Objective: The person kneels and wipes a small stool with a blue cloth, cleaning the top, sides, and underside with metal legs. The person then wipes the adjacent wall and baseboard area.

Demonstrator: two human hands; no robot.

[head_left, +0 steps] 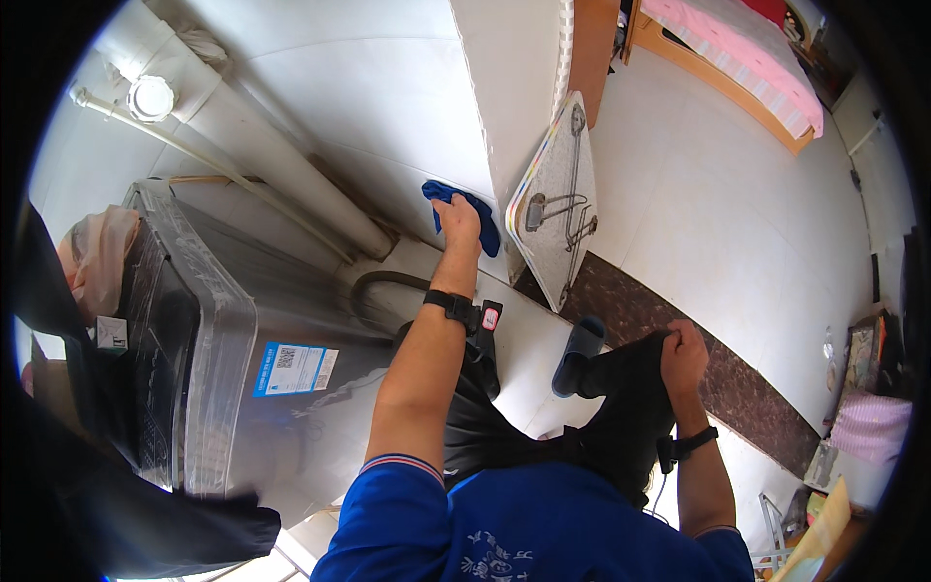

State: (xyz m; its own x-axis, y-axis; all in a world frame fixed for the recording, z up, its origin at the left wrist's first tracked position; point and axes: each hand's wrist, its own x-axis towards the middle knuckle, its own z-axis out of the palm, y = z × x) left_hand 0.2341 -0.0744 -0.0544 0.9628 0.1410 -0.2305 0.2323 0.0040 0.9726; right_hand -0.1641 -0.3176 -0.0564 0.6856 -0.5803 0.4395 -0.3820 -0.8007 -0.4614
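My left hand (459,222) is stretched forward to the base of the white tiled wall (388,116). Its fingers close on a dark blue cloth (489,229), pressed against the tiles near the wall's corner; part of the cloth hangs out beside the hand. My right hand (684,356) rests at my bent right knee, fingers curled on the black trouser leg (630,383). Both wrists wear black straps.
A grey washing machine (281,427) in plastic film stands at left, below a white drain pipe (262,145) and grey hose (373,281). A folded table (558,213) leans at the wall corner. A dark threshold (718,373) crosses the floor; a pink-covered bed (742,58) lies beyond.
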